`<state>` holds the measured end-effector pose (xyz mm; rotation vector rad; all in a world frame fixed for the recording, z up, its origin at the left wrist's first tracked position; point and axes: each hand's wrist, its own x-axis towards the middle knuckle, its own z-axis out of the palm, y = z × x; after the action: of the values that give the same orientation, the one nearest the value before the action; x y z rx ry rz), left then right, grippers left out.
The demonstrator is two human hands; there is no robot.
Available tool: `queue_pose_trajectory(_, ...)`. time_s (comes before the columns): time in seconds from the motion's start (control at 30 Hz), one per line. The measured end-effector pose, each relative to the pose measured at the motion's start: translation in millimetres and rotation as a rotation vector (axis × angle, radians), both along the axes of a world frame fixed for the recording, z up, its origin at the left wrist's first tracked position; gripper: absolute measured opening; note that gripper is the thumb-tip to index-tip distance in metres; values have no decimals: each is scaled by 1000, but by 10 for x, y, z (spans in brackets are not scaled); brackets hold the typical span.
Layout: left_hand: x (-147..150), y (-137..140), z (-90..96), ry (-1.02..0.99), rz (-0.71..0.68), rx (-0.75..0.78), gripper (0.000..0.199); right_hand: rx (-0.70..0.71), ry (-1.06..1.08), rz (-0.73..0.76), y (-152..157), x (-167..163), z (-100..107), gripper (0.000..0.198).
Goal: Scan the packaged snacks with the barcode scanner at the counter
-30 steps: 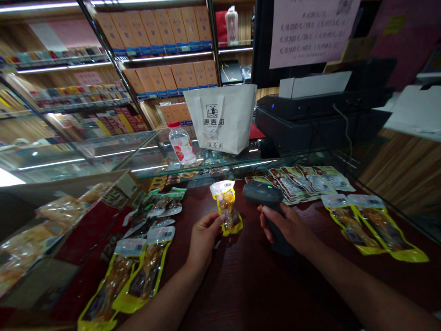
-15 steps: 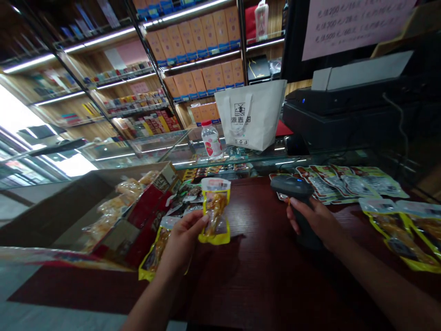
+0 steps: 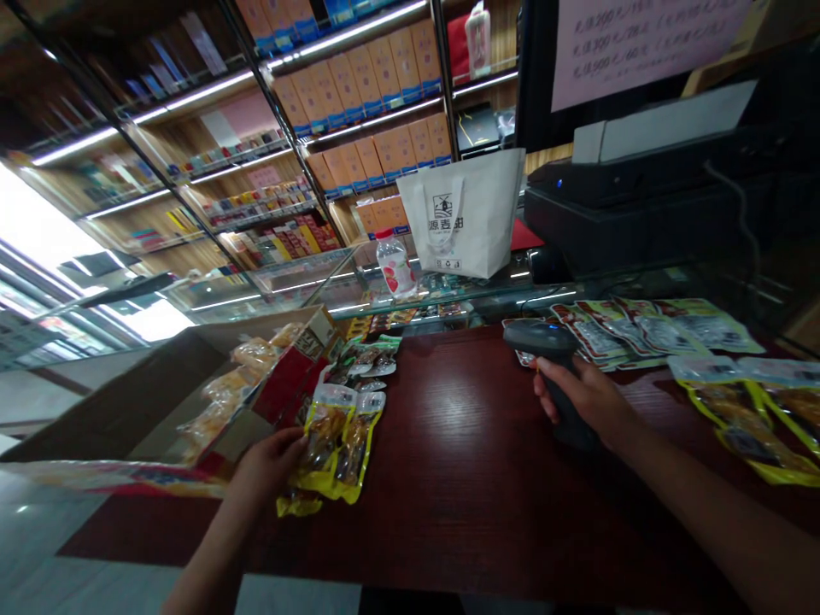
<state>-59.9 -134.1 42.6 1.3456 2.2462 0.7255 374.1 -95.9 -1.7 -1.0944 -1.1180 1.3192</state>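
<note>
My left hand (image 3: 272, 457) pinches the left edge of a yellow-edged snack packet (image 3: 325, 431) with a clear window and brown meat-like food inside. That packet lies against a second yellow-edged packet (image 3: 357, 448), and the yellow corner of another (image 3: 298, 502) shows below them. Closed round its handle, my right hand (image 3: 593, 401) holds a dark barcode scanner (image 3: 544, 338) above the dark red wooden counter (image 3: 448, 478). The scanner's head points left, with a small blue light on top.
An open carton (image 3: 160, 384) with bagged food stands at left, beside dark-green packets (image 3: 368, 357). More packets (image 3: 641, 329) and yellow-edged ones (image 3: 743, 418) lie at right. Behind are a bottle (image 3: 395, 266), a white bag (image 3: 465, 213) and a black machine (image 3: 641, 205).
My left hand has moved left and down, bringing the raised yellow-edged packet from over the counter to the other packets beside the carton. My right hand keeps the scanner in nearly the same place.
</note>
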Motion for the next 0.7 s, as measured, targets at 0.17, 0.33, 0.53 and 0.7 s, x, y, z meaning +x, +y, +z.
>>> queue_pose_trajectory(0.17, 136, -106, 174, 582, -114, -105, 50, 3, 23, -10, 53, 1, -71, 48)
queue_pose_trajectory(0.33, 542, -255, 437, 767, -136, 119, 53, 28, 96, 1, 70, -13, -54, 45)
queue_pose_trajectory(0.53, 1492, -17, 126, 270, -699, 440, 32, 76, 202, 17, 175, -21, -25, 44)
queue_pose_trajectory(0.7, 2531, 490, -296, -12, -1058, 325, 24, 161, 316, 87, 155, 32, 139, 46)
